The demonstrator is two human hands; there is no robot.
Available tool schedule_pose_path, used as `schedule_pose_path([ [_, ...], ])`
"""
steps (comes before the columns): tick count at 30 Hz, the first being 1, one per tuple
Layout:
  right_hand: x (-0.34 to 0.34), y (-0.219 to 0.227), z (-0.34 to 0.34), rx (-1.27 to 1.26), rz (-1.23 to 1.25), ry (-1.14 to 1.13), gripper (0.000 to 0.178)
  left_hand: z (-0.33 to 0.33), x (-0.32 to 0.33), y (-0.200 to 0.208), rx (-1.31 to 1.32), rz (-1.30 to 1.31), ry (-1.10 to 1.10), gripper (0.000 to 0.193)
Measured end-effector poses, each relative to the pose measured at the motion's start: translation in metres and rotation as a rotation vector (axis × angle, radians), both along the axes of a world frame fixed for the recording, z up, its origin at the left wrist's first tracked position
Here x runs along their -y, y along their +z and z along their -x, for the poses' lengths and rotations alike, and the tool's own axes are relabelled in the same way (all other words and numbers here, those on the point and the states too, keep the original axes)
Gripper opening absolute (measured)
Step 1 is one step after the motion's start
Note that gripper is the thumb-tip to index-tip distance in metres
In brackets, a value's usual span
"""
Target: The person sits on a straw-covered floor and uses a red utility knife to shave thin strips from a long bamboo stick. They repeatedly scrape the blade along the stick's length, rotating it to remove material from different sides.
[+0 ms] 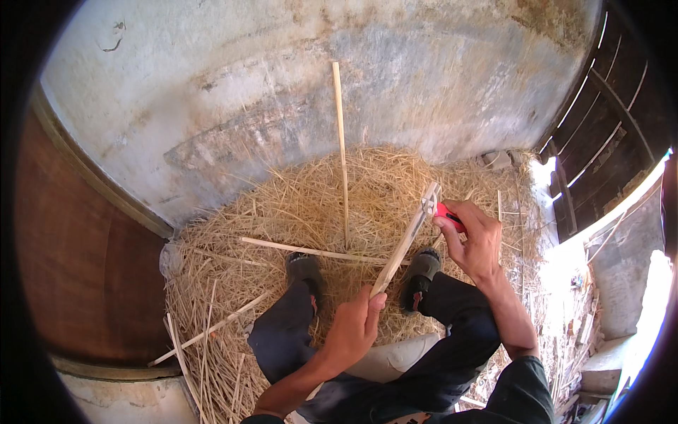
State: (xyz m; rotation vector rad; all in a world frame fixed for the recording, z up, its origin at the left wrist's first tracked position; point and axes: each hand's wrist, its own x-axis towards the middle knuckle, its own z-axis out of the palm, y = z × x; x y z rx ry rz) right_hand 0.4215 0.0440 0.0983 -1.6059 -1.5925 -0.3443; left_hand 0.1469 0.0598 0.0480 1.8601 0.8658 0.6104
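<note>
Head view: left hand (355, 326) is closed around the near end of a flat bamboo strip (404, 242), which slants up toward the far right. Right hand (474, 239) grips a red-handled knife (448, 214), blade against the strip's far end. Below lie both shoes and a straw pile (296, 205). A long thin stick (341, 141) leans against the far wall (282, 85).

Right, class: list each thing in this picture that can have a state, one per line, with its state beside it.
left hand: gripping the lower end of the strip
right hand: holding the red-handled knife
bamboo strip: tilted, held in the air above the knees
red-handled knife: set against the strip's upper end
long stick: leaning upright against the wall
shavings pile: heaped loose on the ground
</note>
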Motion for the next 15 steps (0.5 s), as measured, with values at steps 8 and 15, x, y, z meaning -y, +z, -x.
schedule_pose_path([
  [8,-0.006,0.016,-0.042,-0.16,-0.037,-0.29,0.023,0.003,0.005,0.004,0.016,0.084,-0.054,0.032],
  [15,0.008,0.006,-0.012,-0.179,0.12,-0.078,0.02,0.009,-0.009,0.008,0.086,0.34,-0.061,0.04],
])
